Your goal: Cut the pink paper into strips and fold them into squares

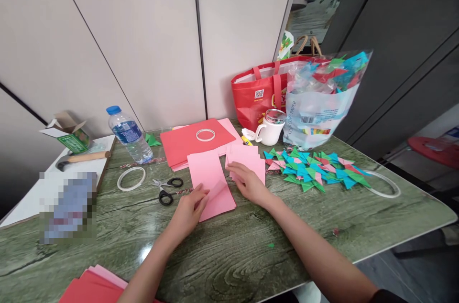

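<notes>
A pink paper sheet lies on the green table in front of me. My left hand rests on its lower left edge with curled fingers touching the paper. My right hand lies flat, fingers spread, on a small stack of pink paper squares just right of the sheet. Black-handled scissors lie to the left of my left hand.
Red paper stack with a tape ring behind. Water bottle, white tape roll, white mug, red bag, plastic bag, folded coloured triangles, hammer on a white board, more paper at the near edge.
</notes>
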Available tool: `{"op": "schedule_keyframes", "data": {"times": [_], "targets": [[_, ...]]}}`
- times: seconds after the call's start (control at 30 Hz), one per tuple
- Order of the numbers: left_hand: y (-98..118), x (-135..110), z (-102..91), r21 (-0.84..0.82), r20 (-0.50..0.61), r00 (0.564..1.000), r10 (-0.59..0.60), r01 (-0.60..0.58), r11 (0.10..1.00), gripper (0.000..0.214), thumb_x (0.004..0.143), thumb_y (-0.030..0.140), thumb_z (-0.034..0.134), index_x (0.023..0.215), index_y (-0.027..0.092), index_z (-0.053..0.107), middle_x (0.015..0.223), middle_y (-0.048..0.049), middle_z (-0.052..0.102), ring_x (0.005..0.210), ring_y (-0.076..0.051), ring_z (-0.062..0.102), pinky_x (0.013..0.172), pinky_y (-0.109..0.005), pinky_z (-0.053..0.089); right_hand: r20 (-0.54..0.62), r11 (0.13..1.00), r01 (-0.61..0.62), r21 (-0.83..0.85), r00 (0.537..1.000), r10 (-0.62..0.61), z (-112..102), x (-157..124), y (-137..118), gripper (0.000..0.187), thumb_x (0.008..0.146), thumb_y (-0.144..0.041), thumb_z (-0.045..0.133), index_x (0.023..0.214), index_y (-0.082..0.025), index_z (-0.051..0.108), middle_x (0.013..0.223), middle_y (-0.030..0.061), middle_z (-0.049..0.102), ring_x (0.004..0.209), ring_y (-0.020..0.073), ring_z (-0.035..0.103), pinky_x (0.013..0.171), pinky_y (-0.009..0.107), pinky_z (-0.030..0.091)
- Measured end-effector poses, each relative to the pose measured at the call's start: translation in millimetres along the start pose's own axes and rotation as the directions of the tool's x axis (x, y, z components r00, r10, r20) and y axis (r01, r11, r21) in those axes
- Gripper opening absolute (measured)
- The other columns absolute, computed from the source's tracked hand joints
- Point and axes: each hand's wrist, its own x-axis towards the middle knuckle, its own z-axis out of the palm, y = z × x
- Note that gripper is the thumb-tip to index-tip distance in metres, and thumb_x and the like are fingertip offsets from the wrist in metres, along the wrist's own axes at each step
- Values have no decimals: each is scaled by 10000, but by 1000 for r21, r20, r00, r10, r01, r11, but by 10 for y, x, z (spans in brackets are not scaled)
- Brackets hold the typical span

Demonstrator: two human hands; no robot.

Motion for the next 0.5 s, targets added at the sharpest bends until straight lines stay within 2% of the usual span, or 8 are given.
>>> {"op": "schedule_keyframes", "data": {"times": [0.1,0.2,0.27,0.33,0.37,0.4,0.43,0.5], "targets": [[29,10,-7,-24,-146,989,16,-20,1000,178,780,241,513,751,190,681,928,-83,705,1069,-272,549,898,-435,424,51,964,76,254,994,-92,-37,11,-209,447,739,-94,505,1164,-232,515,1183,67,539,1123,180,472,947,361,385],[105,-5,-35,-105,-313,948,55,-92,990,121,745,258,573,736,195,675,897,-71,707,1027,-256,577,905,-419,420,48,921,24,389,998,-46,-13,7,-325,275,740,-200,584,1013,-207,616,1031,63,622,1039,192,529,913,351,403],[159,-22,-67,-167,-473,881,16,-108,980,135,740,280,587,807,192,666,1010,-78,673,1053,-242,556,929,-405,398,29,886,-55,460,998,47,23,7,-324,160,762,-251,577,886,-190,657,937,59,653,962,195,567,868,344,425],[189,-27,-104,-218,-640,761,-107,-46,975,212,741,312,587,905,191,642,1067,-85,638,1024,-233,564,904,-392,412,10,831,-147,536,986,168,47,14,-293,159,777,-288,559,835,-179,660,873,52,666,875,192,595,801,334,449],[191,-21,-121,-257,-691,699,-184,0,966,245,735,335,589,926,188,629,1029,-85,642,964,-228,587,856,-381,442,8,796,-186,576,975,223,50,20,-278,171,771,-305,564,833,-175,655,848,46,669,831,188,602,765,326,457],[186,-10,-133,-316,-713,650,-265,39,948,268,724,360,595,923,182,618,957,-78,648,881,-220,611,788,-368,474,13,757,-213,618,965,261,46,27,-268,181,760,-320,575,831,-171,650,821,38,670,792,182,605,733,315,461],[177,6,-141,-405,-697,628,-346,53,913,288,713,387,599,908,176,600,880,-65,644,795,-210,625,714,-353,497,23,718,-228,658,959,284,37,34,-264,189,749,-331,588,827,-169,645,796,29,670,760,173,603,708,302,461],[159,41,-138,-642,-551,669,-499,43,766,324,710,433,586,904,178,539,793,-35,620,665,-190,636,608,-343,514,54,651,-240,720,955,291,14,43,-275,195,728,-340,611,811,-165,636,757,11,664,713,149,593,676,275,452]]}}
